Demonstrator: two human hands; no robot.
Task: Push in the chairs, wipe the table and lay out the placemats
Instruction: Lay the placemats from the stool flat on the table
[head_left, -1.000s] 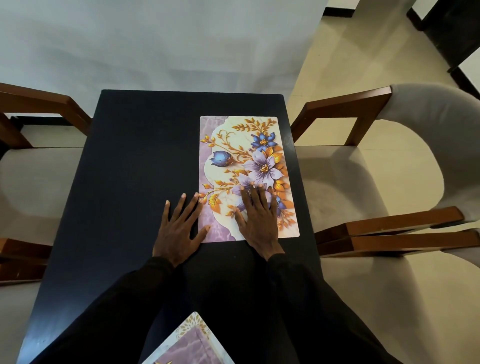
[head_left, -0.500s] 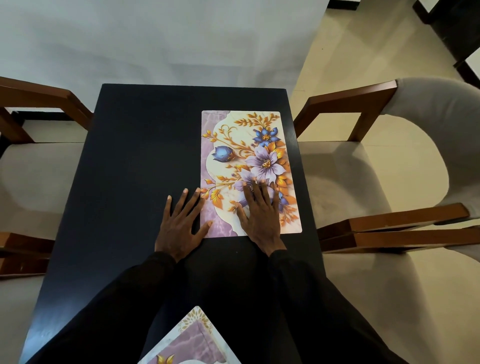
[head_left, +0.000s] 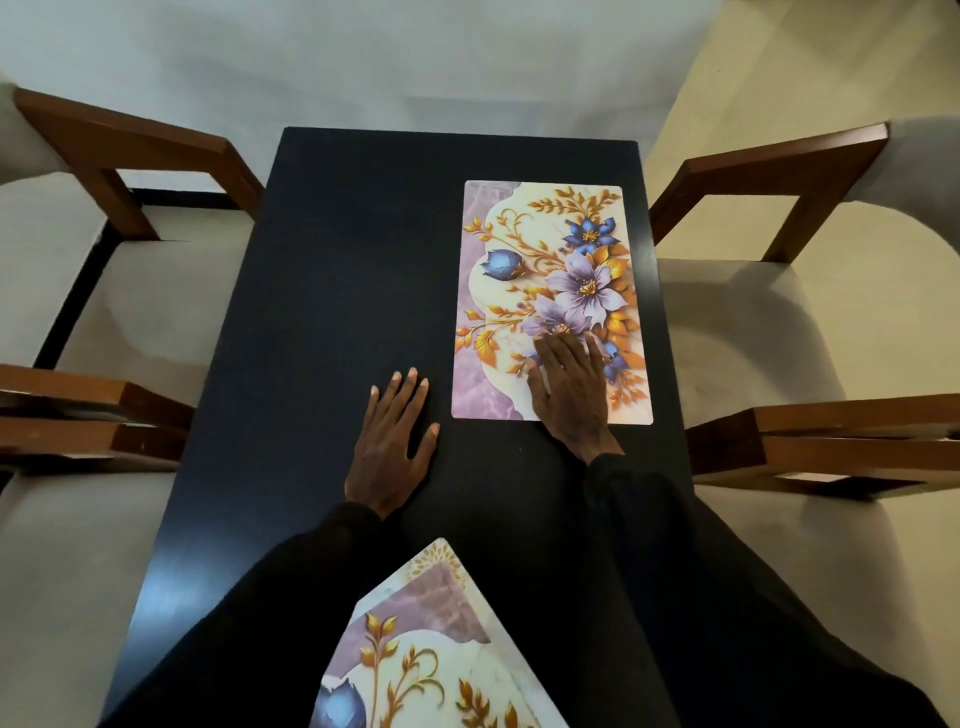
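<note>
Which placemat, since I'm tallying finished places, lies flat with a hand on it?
The placemat on the table's right side, right hand resting on its near end; the other placemat is down between the sleeves.

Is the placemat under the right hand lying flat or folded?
Flat, fully spread: all four corners of the placemat lie on the table, and the right hand rests open on its near end.

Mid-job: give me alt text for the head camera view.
The right hand lies flat on the near end of a floral placemat on the right side of the black table, the left hand flat on bare tabletop beside it. A second floral placemat shows at the bottom edge; cushioned wooden chairs flank the table.
</note>
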